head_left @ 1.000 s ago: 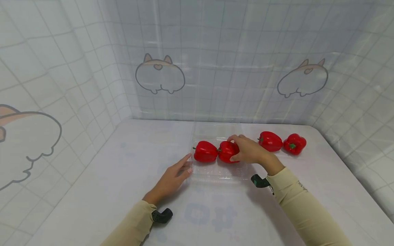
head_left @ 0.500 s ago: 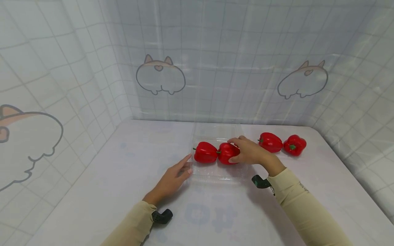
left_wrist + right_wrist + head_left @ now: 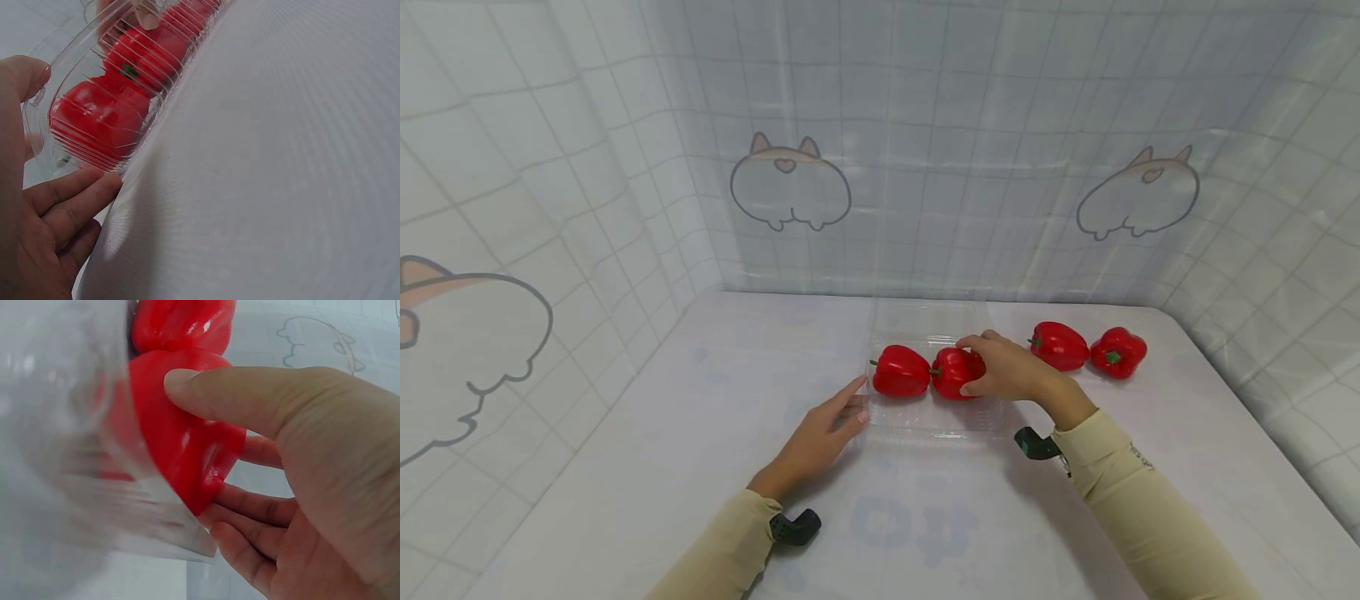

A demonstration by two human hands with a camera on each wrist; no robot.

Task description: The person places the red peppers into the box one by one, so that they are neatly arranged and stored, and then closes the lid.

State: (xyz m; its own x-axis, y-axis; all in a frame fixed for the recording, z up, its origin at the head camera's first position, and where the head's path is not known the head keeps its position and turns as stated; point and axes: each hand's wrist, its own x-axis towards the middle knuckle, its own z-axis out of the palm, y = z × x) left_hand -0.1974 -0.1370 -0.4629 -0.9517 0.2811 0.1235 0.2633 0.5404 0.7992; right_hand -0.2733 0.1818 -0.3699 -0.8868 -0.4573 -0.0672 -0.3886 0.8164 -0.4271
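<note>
A clear plastic container (image 3: pixel 925 421) lies with its lid (image 3: pixel 930 317) folded back behind it. Two red bell peppers are inside, side by side. My right hand (image 3: pixel 1011 367) grips the right bell pepper (image 3: pixel 951 372), its thumb on the near side and fingers on the far side. The left bell pepper (image 3: pixel 901 372) sits against it, its green stem pointing left. My left hand (image 3: pixel 820 433) touches the container's left side with fairly straight fingers; in the left wrist view the thumb (image 3: pixel 28 75) is at the rim.
Two more red bell peppers, one lying on its side (image 3: pixel 1058 347) and one with its stem toward me (image 3: pixel 1118 353), rest on the white table (image 3: pixel 715 417) to the right. Tiled-pattern curtains (image 3: pixel 925 150) enclose the table's back and sides.
The bell pepper in my right hand has shifted very slightly inside the container. My left hand and the other peppers have stayed in place.
</note>
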